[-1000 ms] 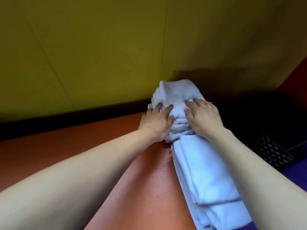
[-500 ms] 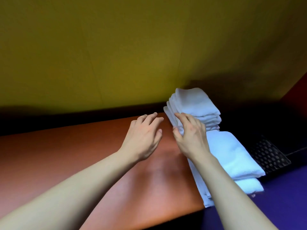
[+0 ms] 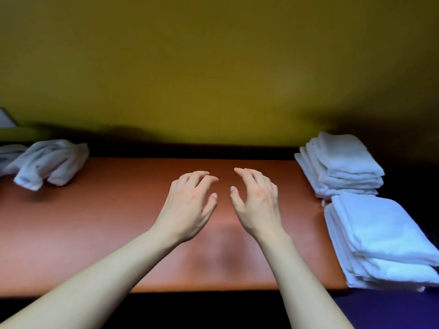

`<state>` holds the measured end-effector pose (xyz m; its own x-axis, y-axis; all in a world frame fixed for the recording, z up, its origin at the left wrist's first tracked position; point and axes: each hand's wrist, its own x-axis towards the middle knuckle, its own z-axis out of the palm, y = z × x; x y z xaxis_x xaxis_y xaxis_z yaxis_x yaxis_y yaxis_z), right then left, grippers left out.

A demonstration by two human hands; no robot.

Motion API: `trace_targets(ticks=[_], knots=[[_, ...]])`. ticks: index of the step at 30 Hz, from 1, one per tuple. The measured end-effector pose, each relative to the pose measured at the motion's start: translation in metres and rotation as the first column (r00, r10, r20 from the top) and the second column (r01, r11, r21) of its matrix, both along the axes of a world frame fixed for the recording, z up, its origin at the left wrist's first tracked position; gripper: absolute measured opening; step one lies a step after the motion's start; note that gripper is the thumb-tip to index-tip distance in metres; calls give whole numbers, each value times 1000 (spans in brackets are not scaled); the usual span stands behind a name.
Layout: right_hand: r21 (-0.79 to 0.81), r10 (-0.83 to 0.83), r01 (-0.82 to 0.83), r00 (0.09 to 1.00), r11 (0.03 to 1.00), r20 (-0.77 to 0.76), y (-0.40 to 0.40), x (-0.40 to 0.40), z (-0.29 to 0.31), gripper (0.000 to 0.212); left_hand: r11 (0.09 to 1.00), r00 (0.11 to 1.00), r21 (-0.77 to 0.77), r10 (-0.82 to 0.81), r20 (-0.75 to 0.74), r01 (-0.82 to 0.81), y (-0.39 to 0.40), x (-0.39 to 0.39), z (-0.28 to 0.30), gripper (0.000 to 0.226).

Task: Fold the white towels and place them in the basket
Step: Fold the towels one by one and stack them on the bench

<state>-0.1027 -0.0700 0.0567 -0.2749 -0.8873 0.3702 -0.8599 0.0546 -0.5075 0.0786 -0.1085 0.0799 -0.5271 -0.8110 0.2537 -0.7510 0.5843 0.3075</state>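
Above the middle of the orange-brown counter (image 3: 95,222) we held our left hand (image 3: 190,205) and right hand (image 3: 256,203) side by side, fingers relaxed, slightly spread, gripping nothing. Two stacks of folded white towels (image 3: 342,165) lay at the right end; crumpled white towels (image 3: 50,162) lay far left.

1. The surface (image 3: 118,222) looks like smooth orange-brown leatherette, with a soft sheen where the light hits it.
2. Both folded towel stacks, the far stack (image 3: 339,165) and the near stack (image 3: 380,238), are white terry cloth, fluffy and totally matt.
3. The crumpled towels (image 3: 47,165) on the left are the same soft cloth, just rumpled.
4. The wall (image 3: 213,67) behind is a flat mustard yellow, smooth, no shine really.
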Motion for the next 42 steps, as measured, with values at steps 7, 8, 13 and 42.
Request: trace_targets(ticks=[7,8,13,42], knots=[[52,123,-123,992,991,14,-29,94,-19,46,987,987,25,159,10,-159,-14,99,-20,40],[64,142,-143,990,988,16,-34,108,-23,46,983,983,32,183,12,-183,-17,114,-24,40],[126,244,-245,970,961,25,-68,179,-44,46,950,951,51,308,29,-309,-37,189,-47,42],[518,450,-387,893,762,6,-136,295,-126,66,823,852,297,521,-51,-485,-174,351,-102,5]])
